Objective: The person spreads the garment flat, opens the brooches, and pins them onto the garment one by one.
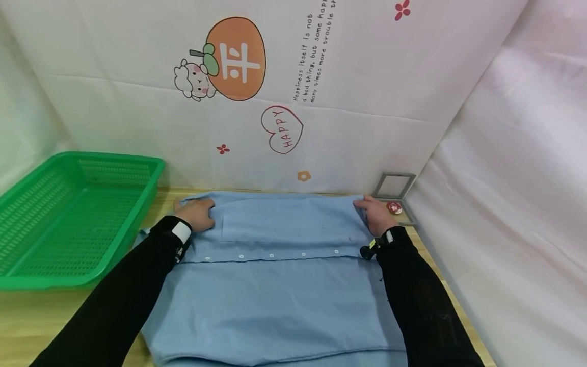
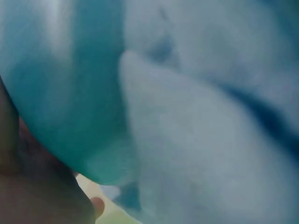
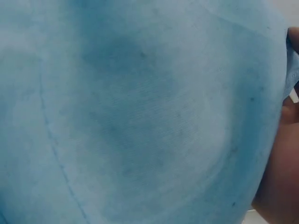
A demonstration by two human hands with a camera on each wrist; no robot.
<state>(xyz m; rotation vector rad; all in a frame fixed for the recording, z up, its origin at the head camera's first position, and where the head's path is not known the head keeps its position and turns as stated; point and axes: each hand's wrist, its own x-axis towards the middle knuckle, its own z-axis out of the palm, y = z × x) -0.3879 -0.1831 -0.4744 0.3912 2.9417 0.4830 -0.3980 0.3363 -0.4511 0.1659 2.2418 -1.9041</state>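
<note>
A light blue shirt point(image 1: 275, 300) lies spread in front of me, a row of small white buttons point(image 1: 271, 255) running across it. My left hand point(image 1: 194, 214) grips its far left corner, fingers bent into the cloth. At the far right corner, my right hand point(image 1: 377, 214) pinches the edge of the fabric. In the left wrist view, blurred folds of the shirt point(image 2: 187, 135) fill most of the picture. The right wrist view shows a broad, slightly bulging panel of the shirt point(image 3: 154, 116) with a stitched seam, and part of the right hand point(image 3: 280, 163) at its edge.
To the left stands a green perforated plastic basket point(image 1: 156, 176), close to my left forearm. A grey-framed object point(image 1: 378, 189) holding a small red round item point(image 1: 394, 208) sits beside my right hand. A printed white cloth wall point(image 1: 357, 142) rises behind the wooden table point(image 1: 46, 326).
</note>
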